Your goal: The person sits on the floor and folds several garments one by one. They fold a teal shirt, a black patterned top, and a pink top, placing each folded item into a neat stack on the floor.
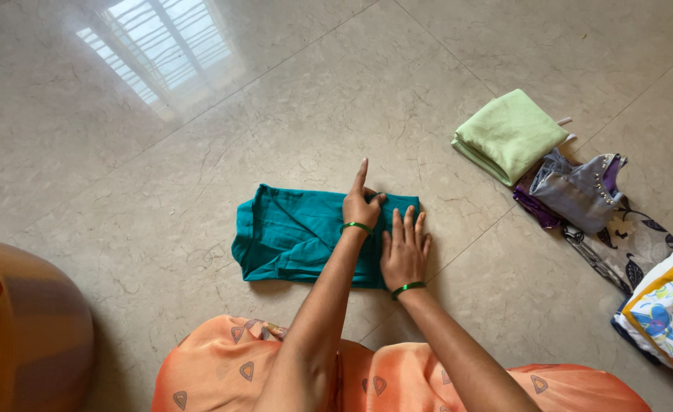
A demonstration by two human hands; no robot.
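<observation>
We are partway through folding the teal garment point(298, 236), which lies on the floor point(122, 191) just in front of our knees. Our right hand point(405, 252) presses flat on the garment's right end, fingers spread. Our left hand point(361, 204) seems to pinch its far edge, index raised. Next comes drawing that edge over, keeping the layers square.

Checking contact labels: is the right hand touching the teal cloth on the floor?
Touching. The head view shows the right hand lying flat, palm down, on the teal cloth, fingers spread over its right end.
</observation>
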